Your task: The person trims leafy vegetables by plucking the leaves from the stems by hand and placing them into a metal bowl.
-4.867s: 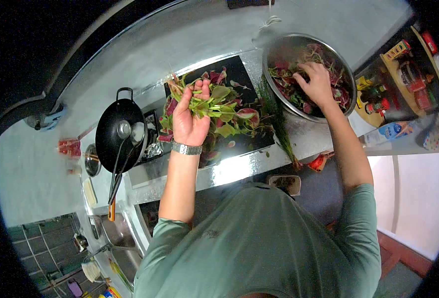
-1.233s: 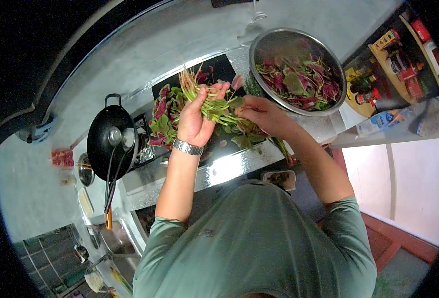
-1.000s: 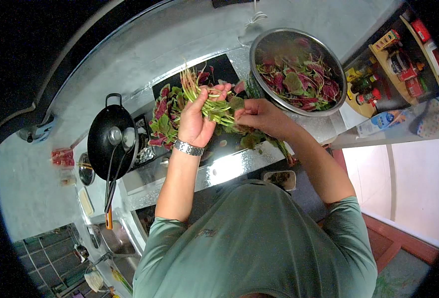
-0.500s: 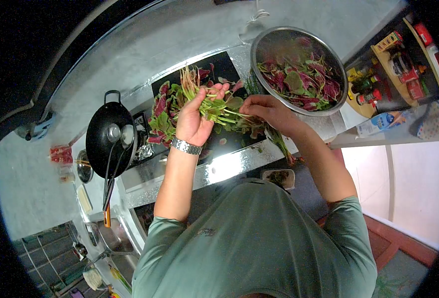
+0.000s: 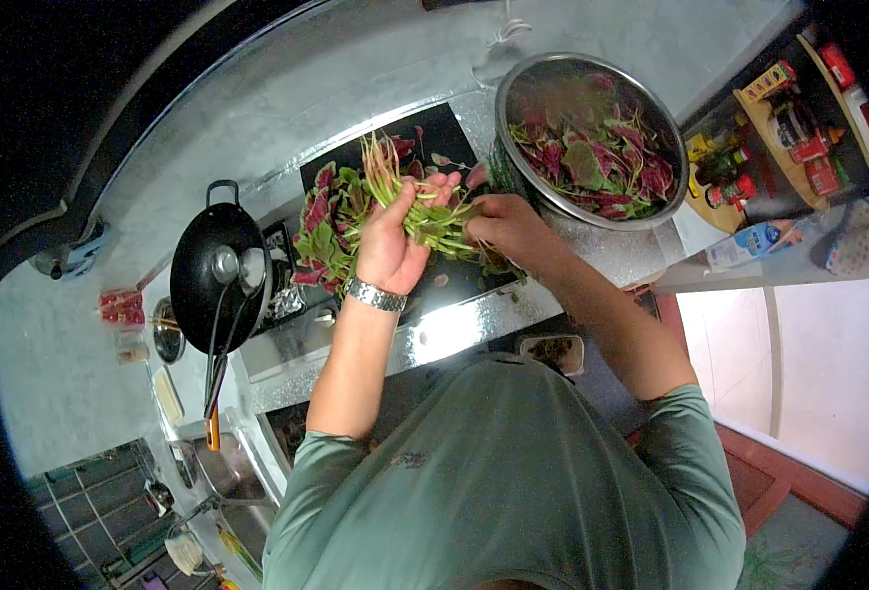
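My left hand [image 5: 400, 236], with a metal watch at the wrist, is wrapped round a bunch of green stems [image 5: 380, 172] with pinkish root ends pointing up and left. At the right end of the bunch, my right hand [image 5: 506, 231] has its fingers pinched together on stems or leaves; exactly which is too small to tell. Red and green leaves [image 5: 323, 231] lie on the black surface left of and beneath my hands. Beyond my right hand a large steel bowl [image 5: 674, 197] holds a heap of red and green leaves.
A black wok [image 5: 198, 261] with two ladles stands at the left, its orange-tipped handle toward me. Bottles and boxes fill a shelf [image 5: 798, 162] at the right. A small tub [image 5: 574, 356] sits below the counter edge [image 5: 434, 342]. The sink [image 5: 233, 467] is lower left.
My right hand has come from inside the bowl to the bunch in my left hand, and moved slightly over the last half second. Held leaves are fewer, and stems show more.
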Demonstrator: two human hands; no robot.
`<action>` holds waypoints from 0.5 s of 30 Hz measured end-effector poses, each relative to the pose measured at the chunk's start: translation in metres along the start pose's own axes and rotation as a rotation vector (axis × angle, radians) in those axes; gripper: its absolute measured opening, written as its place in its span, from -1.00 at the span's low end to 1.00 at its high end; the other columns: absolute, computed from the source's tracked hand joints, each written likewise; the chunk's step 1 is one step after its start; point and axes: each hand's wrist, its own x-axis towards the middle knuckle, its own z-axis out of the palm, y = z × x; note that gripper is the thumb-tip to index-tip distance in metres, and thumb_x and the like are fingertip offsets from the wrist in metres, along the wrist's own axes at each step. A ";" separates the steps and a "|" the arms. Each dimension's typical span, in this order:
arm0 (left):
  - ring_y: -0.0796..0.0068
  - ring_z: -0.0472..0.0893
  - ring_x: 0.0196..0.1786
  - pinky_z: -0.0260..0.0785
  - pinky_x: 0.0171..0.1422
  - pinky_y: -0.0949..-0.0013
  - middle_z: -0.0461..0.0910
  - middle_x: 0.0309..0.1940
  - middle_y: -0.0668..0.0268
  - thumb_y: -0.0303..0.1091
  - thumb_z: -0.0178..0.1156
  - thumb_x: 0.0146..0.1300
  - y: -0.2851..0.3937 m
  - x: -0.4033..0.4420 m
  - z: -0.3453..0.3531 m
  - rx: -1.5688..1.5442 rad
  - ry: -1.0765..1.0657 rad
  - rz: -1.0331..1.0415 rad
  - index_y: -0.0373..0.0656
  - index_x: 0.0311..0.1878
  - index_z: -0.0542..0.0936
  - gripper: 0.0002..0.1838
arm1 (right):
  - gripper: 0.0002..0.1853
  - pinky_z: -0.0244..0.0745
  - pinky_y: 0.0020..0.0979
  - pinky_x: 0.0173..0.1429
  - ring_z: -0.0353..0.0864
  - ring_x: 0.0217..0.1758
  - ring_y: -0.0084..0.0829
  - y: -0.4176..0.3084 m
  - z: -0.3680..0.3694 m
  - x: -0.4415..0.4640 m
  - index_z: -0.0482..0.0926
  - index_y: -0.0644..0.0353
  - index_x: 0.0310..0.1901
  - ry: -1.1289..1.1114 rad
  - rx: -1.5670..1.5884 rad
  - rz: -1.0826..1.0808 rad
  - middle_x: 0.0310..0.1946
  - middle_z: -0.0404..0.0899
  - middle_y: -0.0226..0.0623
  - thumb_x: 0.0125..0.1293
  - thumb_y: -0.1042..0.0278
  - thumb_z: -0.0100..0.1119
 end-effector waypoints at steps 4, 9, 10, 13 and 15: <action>0.05 0.36 0.32 0.32 0.41 0.22 0.44 0.13 -0.02 -0.43 -0.07 0.44 0.004 0.003 -0.007 -0.213 0.074 0.017 -0.43 0.06 0.36 -0.74 | -0.86 0.33 -0.54 -0.33 0.42 -0.46 -0.59 -0.007 0.005 -0.008 0.56 0.25 -0.35 0.295 0.450 -0.007 -0.51 0.51 -0.44 0.17 0.36 0.13; 0.08 0.38 0.31 0.36 0.39 0.25 0.39 0.17 -0.11 -0.50 -0.04 0.41 0.016 -0.001 -0.006 -0.366 0.066 0.056 -0.43 0.01 0.36 -0.80 | -0.88 0.36 -0.50 -0.18 0.41 -0.32 -0.51 -0.008 -0.049 -0.012 0.52 0.20 -0.35 0.463 0.544 -0.166 -0.40 0.48 -0.40 0.23 0.36 0.03; 0.08 0.39 0.30 0.36 0.39 0.25 0.37 0.18 -0.13 -0.51 -0.04 0.40 0.018 -0.001 -0.007 -0.391 0.054 0.055 -0.43 0.01 0.36 -0.80 | -0.87 0.37 -0.46 -0.17 0.42 -0.30 -0.49 -0.015 -0.067 -0.015 0.51 0.19 -0.32 0.516 0.451 -0.186 -0.39 0.47 -0.39 0.23 0.34 0.02; 0.10 0.40 0.29 0.35 0.40 0.26 0.33 0.22 -0.17 -0.53 -0.02 0.38 0.021 0.000 -0.015 -0.425 0.017 0.063 -0.45 0.06 0.35 -0.75 | -0.85 0.34 -0.46 -0.18 0.38 -0.34 -0.55 -0.049 -0.103 -0.016 0.57 0.21 -0.29 0.677 0.650 -0.259 -0.39 0.48 -0.41 0.23 0.34 0.06; 0.10 0.40 0.29 0.35 0.40 0.27 0.31 0.24 -0.17 -0.53 0.00 0.37 0.024 0.000 -0.015 -0.443 0.023 0.047 -0.46 0.10 0.33 -0.71 | -0.84 0.35 -0.46 -0.19 0.40 -0.35 -0.54 -0.049 -0.135 -0.010 0.57 0.22 -0.27 0.771 0.495 -0.237 -0.38 0.49 -0.41 0.24 0.34 0.06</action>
